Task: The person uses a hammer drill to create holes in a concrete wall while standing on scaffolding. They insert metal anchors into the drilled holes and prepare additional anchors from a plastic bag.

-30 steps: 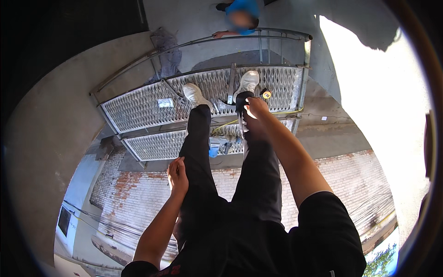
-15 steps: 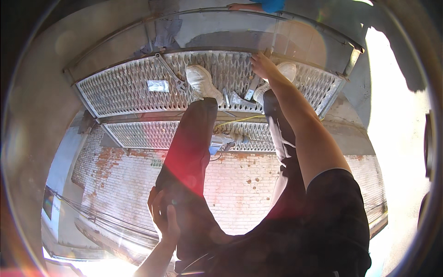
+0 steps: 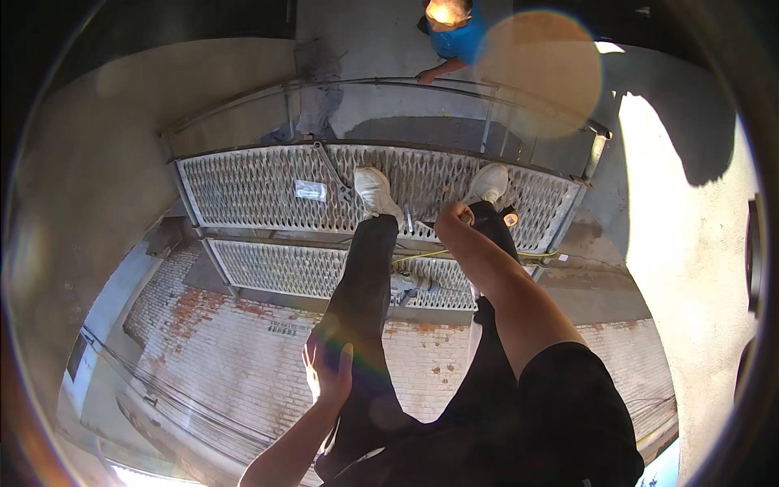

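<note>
My left hand (image 3: 329,372) rests on my left knee, its thumb and fingers apart. In front of my right shin is my right hand (image 3: 454,219), fingers curled in; whatever they hold is hidden. Just right of that shin shows a small round orange-faced thing (image 3: 510,219), its kind unclear. On the metal grating (image 3: 243,191), left of my left shoe, lies an adjustable wrench (image 3: 333,172) beside a clear plastic packet (image 3: 310,191). A slim pale piece (image 3: 409,223) lies between my shoes (image 3: 489,183).
A power tool (image 3: 414,284) lies on the lower grating (image 3: 276,268), with a yellow cord (image 3: 422,256) above it. Beyond the platform runs a metal railing (image 3: 365,81). A person in blue (image 3: 454,36) rests a hand on it. A white brick wall (image 3: 227,349) lies below.
My right hand has drawn back from the grating's far edge toward my right shin, fingers now curled. The view has tilted up, bringing the other person in. The orange-faced thing now shows.
</note>
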Demonstrator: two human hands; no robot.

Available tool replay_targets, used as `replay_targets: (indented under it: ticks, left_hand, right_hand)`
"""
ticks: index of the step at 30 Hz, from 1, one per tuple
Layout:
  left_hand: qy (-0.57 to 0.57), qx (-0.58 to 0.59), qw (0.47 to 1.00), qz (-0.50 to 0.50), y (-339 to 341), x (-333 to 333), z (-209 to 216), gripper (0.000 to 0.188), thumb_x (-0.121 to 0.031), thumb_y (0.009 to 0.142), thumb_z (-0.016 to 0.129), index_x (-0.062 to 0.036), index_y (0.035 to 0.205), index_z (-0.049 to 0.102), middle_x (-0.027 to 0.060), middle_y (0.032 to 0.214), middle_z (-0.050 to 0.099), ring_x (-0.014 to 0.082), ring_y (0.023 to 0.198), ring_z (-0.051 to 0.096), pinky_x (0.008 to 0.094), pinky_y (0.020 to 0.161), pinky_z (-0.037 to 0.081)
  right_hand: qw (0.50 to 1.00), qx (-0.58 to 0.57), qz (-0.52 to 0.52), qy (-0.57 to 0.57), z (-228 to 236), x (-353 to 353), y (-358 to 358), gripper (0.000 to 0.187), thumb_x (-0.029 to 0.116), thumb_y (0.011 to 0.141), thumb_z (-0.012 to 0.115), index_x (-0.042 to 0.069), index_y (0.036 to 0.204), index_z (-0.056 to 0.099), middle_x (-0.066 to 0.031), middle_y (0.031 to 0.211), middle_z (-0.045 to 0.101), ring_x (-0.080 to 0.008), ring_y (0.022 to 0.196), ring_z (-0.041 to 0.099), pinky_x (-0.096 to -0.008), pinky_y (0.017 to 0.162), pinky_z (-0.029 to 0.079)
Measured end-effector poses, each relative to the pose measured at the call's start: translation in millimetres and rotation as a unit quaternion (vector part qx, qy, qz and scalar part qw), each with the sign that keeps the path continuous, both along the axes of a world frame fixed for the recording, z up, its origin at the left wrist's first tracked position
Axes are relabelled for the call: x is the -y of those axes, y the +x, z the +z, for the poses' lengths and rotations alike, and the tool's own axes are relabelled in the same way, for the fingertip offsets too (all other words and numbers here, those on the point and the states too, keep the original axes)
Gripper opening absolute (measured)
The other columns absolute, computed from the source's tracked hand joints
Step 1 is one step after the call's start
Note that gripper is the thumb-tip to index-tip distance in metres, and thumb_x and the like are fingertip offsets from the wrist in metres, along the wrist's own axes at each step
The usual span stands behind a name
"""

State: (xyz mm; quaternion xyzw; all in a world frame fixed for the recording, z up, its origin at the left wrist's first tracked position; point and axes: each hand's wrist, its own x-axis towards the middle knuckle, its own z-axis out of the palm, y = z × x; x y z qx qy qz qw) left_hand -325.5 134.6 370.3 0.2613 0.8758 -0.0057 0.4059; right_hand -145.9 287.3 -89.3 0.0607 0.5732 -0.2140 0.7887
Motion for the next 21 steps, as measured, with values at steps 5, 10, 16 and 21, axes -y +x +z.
replay_targets:
  ticks: [5, 10, 16, 21]
  left_hand:
    - [0.027, -0.005, 0.998, -0.049, 11.2, -5.3, -1.3, 0.048, -0.038, 0.089, 0.070, -0.0084, 0.126, 0.060, 0.0169, 0.141, 0.050, 0.0373, 0.131, 0.045, 0.0479, 0.109, 0.038]
    - [0.085, -0.001, 0.989, -0.120, 6.9, -17.2, -5.2, 0.049, -0.039, 0.089, 0.070, -0.0060, 0.123, 0.062, 0.0191, 0.135, 0.054, 0.0380, 0.128, 0.048, 0.0471, 0.108, 0.038]
    - [0.126, 0.059, 0.982, -0.128, -15.2, -47.8, -9.9, 0.042, -0.033, 0.088, 0.071, -0.0048, 0.119, 0.064, 0.0194, 0.124, 0.059, 0.0375, 0.120, 0.054, 0.0476, 0.105, 0.042]
    - [0.096, 0.061, 0.969, -0.221, -15.0, -70.6, -11.7, 0.041, -0.034, 0.089, 0.070, -0.0042, 0.117, 0.065, 0.0188, 0.122, 0.061, 0.0373, 0.117, 0.056, 0.0476, 0.102, 0.044]
  right_hand:
    - [0.965, 0.015, -0.231, 0.120, 120.0, -76.6, 29.3, 0.029, 0.025, 0.079, 0.082, 0.012, 0.105, 0.076, -0.0047, 0.104, 0.073, -0.0240, 0.084, 0.072, -0.0429, 0.064, 0.060]
    - [0.876, -0.219, -0.357, 0.240, 255.2, -116.3, 125.6, 0.031, 0.028, 0.084, 0.068, 0.011, 0.109, 0.074, -0.0109, 0.111, 0.074, -0.0305, 0.100, 0.072, -0.0422, 0.081, 0.058]
    - [0.578, -0.332, -0.637, 0.387, 436.9, -96.7, 220.7, 0.023, 0.029, 0.086, 0.066, 0.008, 0.096, 0.066, -0.0180, 0.082, 0.070, -0.0382, 0.080, 0.069, -0.0518, 0.069, 0.053]
    - [0.328, -0.457, -0.687, 0.459, 545.8, -107.4, 251.4, 0.023, 0.023, 0.087, 0.074, 0.006, 0.099, 0.064, -0.0115, 0.070, 0.063, -0.0282, 0.064, 0.064, -0.0400, 0.058, 0.048]
